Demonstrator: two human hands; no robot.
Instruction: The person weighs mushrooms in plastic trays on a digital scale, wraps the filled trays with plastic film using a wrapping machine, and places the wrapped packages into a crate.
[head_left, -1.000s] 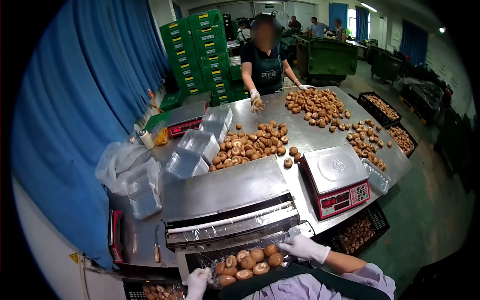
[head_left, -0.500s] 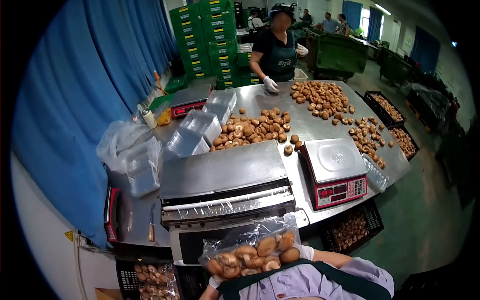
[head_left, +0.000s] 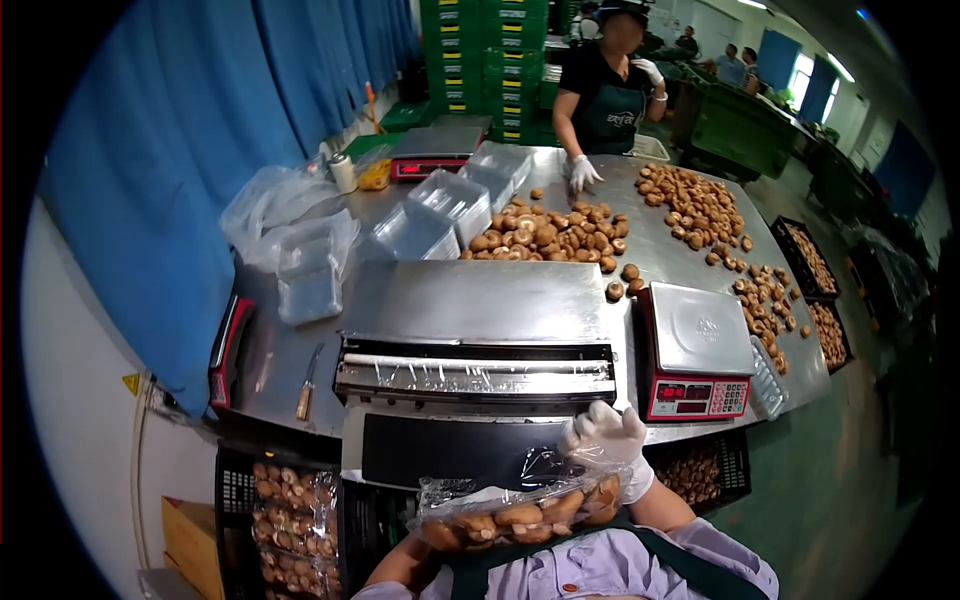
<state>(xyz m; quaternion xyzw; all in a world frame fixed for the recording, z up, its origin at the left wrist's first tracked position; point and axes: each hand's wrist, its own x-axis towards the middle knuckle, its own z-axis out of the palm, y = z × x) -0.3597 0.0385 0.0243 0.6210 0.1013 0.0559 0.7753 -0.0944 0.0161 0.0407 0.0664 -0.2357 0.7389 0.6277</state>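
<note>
A film-wrapped tray of brown mushrooms (head_left: pixel 520 520) is held close against my apron, below the wrapping machine's dark plate (head_left: pixel 440 450). My left hand (head_left: pixel 488 494) supports it; most of that hand is hidden behind the pack, with a bit of white glove showing through the film. Loose clear film (head_left: pixel 540 463) stands up along the pack's far edge. At the right end of the pack my right hand (head_left: pixel 608 445), in a white glove, is raised with fingers apart, close to the film. Beyond the plate, the film roll (head_left: pixel 470 375) lies across the machine.
Mushroom piles (head_left: pixel 550 232) and clear trays (head_left: pixel 450 205) lie behind the machine. A scale (head_left: pixel 700 340) stands right, a knife (head_left: pixel 308 385) left. Below left, a black crate (head_left: pixel 235 490) holds wrapped packs. Across the table, a gloved co-worker (head_left: pixel 610 100) touches the tabletop.
My right hand has come up from under the pack to its right end, fingers spread. The pack has tipped and sits slightly lower. The camera view has shifted.
</note>
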